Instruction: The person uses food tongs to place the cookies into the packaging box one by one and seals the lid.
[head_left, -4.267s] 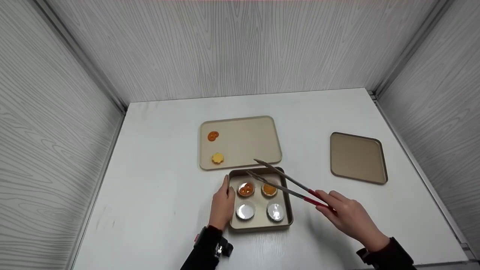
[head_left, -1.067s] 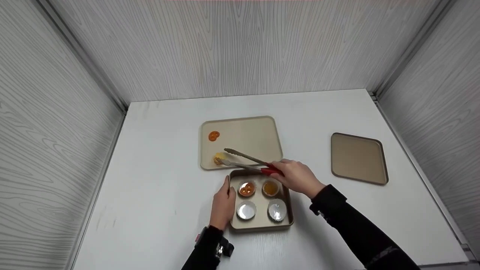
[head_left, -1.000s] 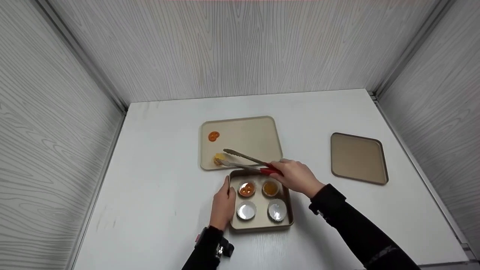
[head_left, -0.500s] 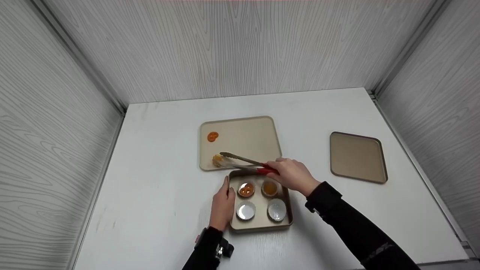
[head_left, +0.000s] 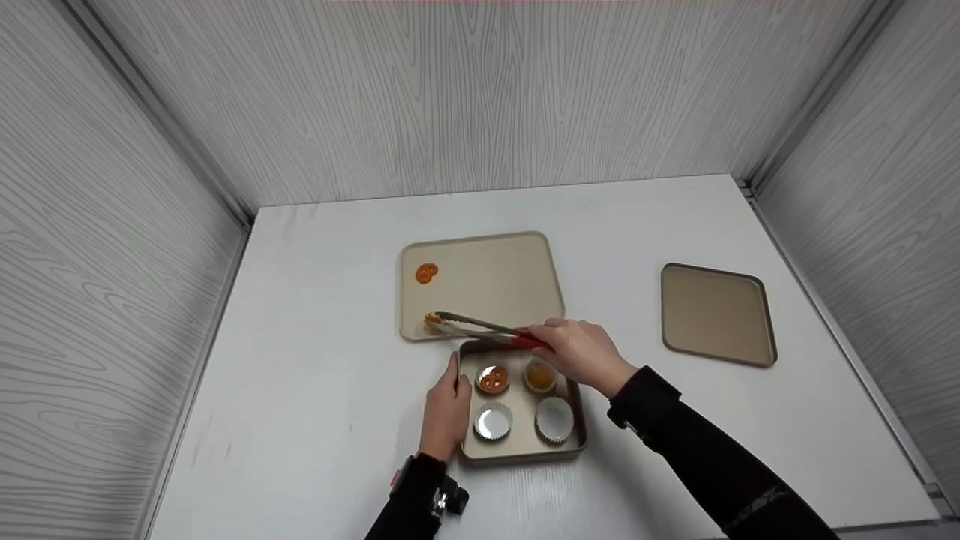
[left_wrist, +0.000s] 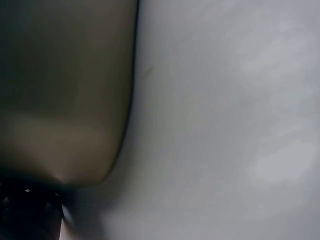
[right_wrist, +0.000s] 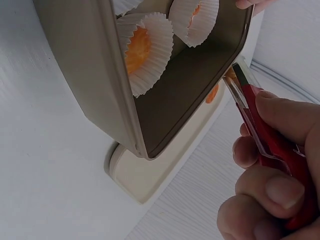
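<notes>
My right hand grips the red handles of a pair of long metal tongs, fingers and thumb curled round them (the right wrist view shows the squeeze plainly). The tongs reach left and a little far from my hand, across the near edge of the flat beige baking sheet, and their tips have closed on the yellow flower-shaped biscuit at that sheet's near left corner. Whether the biscuit has left the sheet I cannot tell. A round orange biscuit lies farther back on the same sheet, apart from the tongs.

My left hand rests with fairly straight fingers against the left wall of the small deep beige baking tin, which sits just near of the flat sheet. Inside the tin stand four white pleated paper cups: the far left one holds an orange biscuit, the far right one something orange-yellow, and the two near ones show only paper.

Well to the right on the white table lies a second, darker tan tray.
</notes>
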